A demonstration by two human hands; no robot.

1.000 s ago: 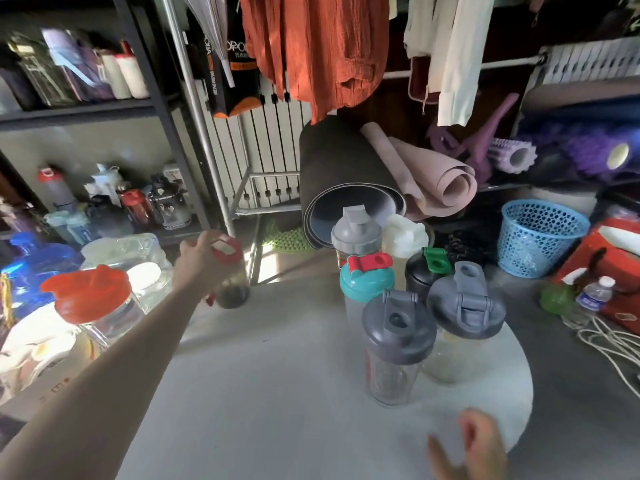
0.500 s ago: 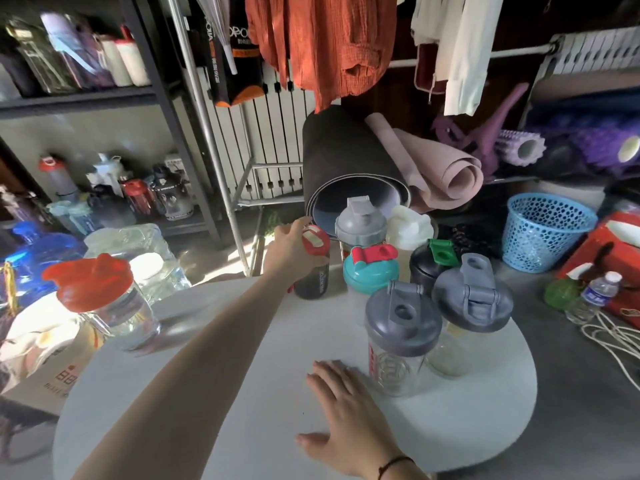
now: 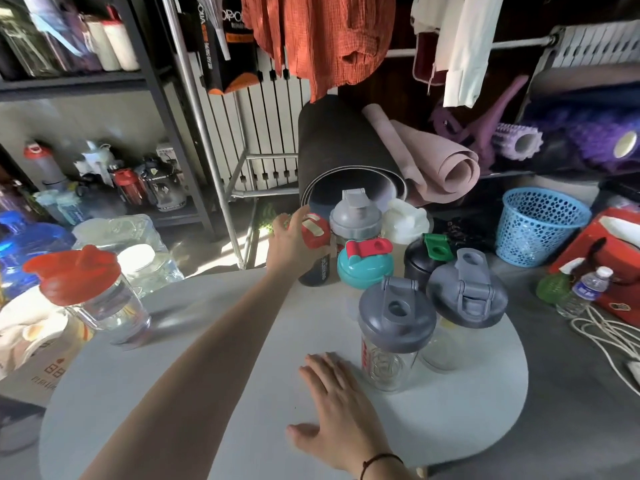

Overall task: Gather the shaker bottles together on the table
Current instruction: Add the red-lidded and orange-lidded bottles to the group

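The left hand's fingers (image 3: 300, 216) wrap the red lid of a dark shaker bottle (image 3: 316, 252), which stands upright at the far edge of the counter (image 3: 214, 393) — just left of the grey-lidded bottle (image 3: 355, 216) and the teal-lidded one (image 3: 365, 265), close to touching the cluster. The right hand (image 3: 341, 408) lies flat and open on the counter, holding nothing. One shaker remains apart (the red-lidded clear one (image 3: 93, 296), upright, well to the left) — it lies on the left hand's side, clearly nearer that arm.
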